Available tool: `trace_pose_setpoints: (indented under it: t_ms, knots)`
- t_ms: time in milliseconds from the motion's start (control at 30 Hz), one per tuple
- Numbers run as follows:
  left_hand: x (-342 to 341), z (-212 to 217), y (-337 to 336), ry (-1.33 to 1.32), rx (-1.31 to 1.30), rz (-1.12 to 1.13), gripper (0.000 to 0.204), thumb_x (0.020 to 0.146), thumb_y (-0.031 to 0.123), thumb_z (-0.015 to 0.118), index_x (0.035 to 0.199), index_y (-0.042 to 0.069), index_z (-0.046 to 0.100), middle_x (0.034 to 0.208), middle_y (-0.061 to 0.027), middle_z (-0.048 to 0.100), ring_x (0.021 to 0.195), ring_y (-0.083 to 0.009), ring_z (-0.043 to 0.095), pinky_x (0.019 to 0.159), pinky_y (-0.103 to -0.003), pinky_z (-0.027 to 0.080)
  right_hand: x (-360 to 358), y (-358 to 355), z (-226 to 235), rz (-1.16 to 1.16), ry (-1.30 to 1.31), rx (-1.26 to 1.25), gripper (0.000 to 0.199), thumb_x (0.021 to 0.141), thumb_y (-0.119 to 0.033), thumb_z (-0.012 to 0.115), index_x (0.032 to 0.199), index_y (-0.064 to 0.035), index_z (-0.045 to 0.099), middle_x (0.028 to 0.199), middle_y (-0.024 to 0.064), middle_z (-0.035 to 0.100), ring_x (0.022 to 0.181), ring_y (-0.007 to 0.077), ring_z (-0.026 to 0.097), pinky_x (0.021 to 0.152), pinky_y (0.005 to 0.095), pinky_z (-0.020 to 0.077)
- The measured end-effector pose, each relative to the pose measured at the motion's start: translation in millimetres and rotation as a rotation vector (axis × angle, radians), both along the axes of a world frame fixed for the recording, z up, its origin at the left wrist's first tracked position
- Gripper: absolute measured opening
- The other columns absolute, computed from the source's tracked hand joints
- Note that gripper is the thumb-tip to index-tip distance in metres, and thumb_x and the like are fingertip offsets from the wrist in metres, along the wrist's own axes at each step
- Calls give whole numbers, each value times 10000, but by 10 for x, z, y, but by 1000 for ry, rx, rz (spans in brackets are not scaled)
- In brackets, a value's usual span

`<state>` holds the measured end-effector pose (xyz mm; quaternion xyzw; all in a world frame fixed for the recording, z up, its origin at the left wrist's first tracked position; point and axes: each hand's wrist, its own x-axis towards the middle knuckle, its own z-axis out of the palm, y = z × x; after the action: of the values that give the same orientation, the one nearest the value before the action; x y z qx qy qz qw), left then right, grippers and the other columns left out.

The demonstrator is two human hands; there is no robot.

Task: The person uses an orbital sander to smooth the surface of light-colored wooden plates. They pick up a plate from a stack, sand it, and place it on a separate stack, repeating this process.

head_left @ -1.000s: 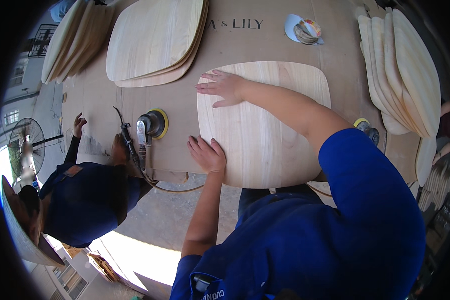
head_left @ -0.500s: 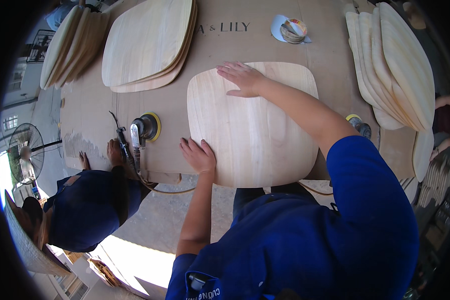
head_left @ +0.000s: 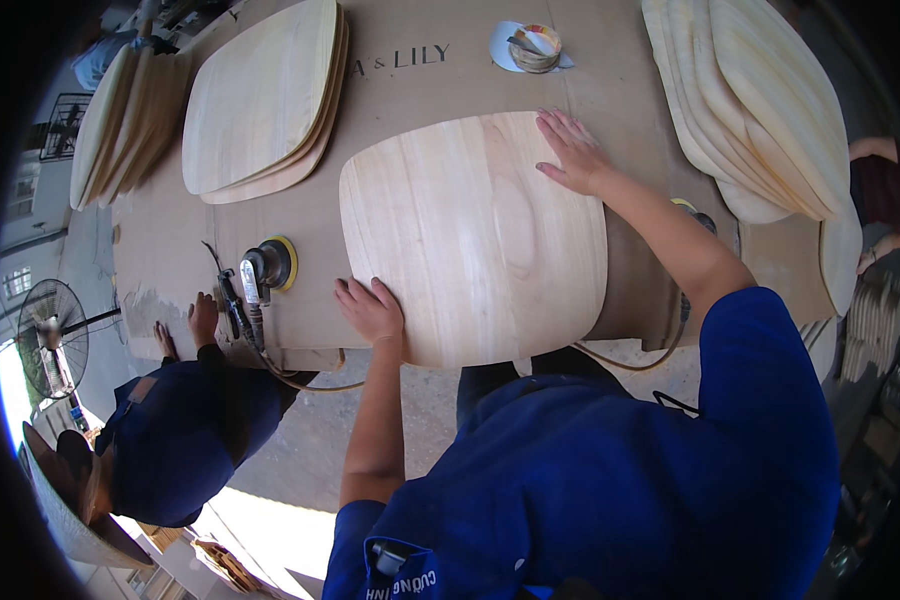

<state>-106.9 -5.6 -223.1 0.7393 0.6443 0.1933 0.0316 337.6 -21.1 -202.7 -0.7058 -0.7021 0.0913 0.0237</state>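
Note:
In front of me a pale wooden panel [head_left: 470,240] with rounded corners lies flat on the cardboard-covered table [head_left: 410,95], its near edge reaching the table's front. My left hand [head_left: 372,312] rests at the panel's near left edge, fingers stretched out. Near the far right corner, my right hand [head_left: 575,155] lies flat on the wood with its fingers spread. Neither hand grips anything. Partly behind my right forearm is a sander with a yellow-edged pad [head_left: 703,218].
Left of the panel lies another sander [head_left: 270,265] with a hose. Stacked panels [head_left: 265,95] stand at the far left, and more panels [head_left: 760,110] lean at the right. A roll of tape [head_left: 535,48] sits at the back. A co-worker [head_left: 185,430] in a conical hat is at my left.
My right hand has slid rightward across the panel, from its far middle to the far right corner. The left hand stays at the near left edge. The whole view has shifted slightly.

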Motion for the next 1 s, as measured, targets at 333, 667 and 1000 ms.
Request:
trace_pose_setpoints:
  t_ms: [333,667,1000]
  knots:
    - [18,-13,-7,17,-16,36,481,937,297,481,1227,-87,480,1358,-344,401,1241,-496,385,1045,-545,319,-906,-407,54,-294,65,-97,854,941,-524,427,1493,35,93,1588,165,20,1470,319,-16,1190,450,58]
    - [6,-6,1,-19,-14,16,501,936,319,472,1223,-92,495,1367,-322,406,1258,-482,376,1051,-523,324,-1732,-362,167,15,224,-200,803,964,-517,370,1505,3,86,1596,122,20,1474,273,-17,1199,416,40]
    - [-3,-6,19,25,-49,58,507,931,339,472,1218,-78,509,1371,-302,415,1270,-449,376,1061,-504,317,-838,-1297,136,141,97,-88,816,912,-508,485,1489,-14,186,1582,123,121,1465,292,89,1185,434,112]
